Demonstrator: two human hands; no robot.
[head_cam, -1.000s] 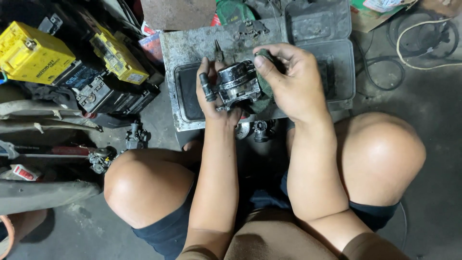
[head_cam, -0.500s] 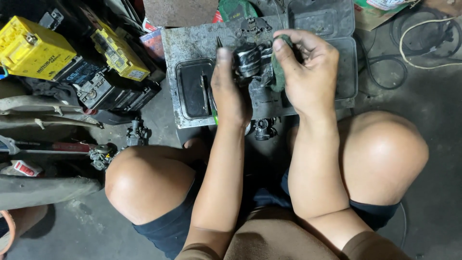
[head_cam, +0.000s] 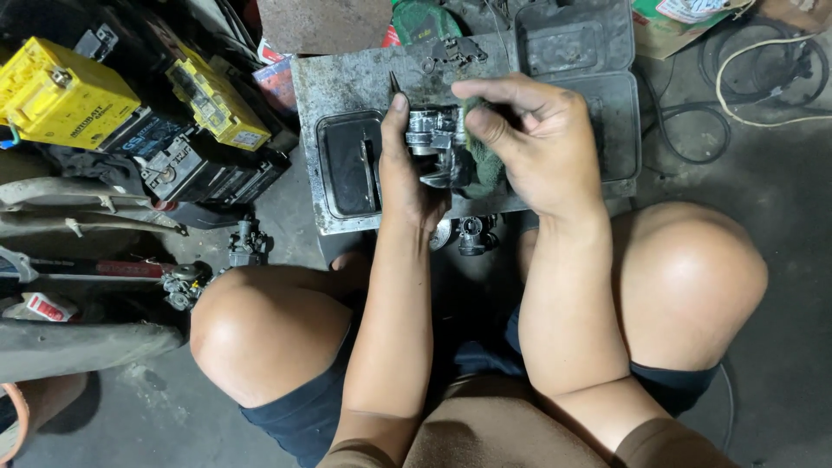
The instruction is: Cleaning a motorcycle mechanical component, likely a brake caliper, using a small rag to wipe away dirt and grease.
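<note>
Squatting over a grey metal tray (head_cam: 347,87), I grip a small silver engine part (head_cam: 431,139) in my left hand (head_cam: 407,178), fingers closed round it above the tray's middle. My right hand (head_cam: 537,143) pinches a green rag (head_cam: 481,160) against the part. Left of the tray sit two yellow box-shaped batteries (head_cam: 56,95), white labels on their sides, among black ones. A black rectangular dish (head_cam: 347,165) lies sunk in the tray's left half; what it holds I cannot tell. Right of the tray, cables (head_cam: 763,69) coil on the floor.
</note>
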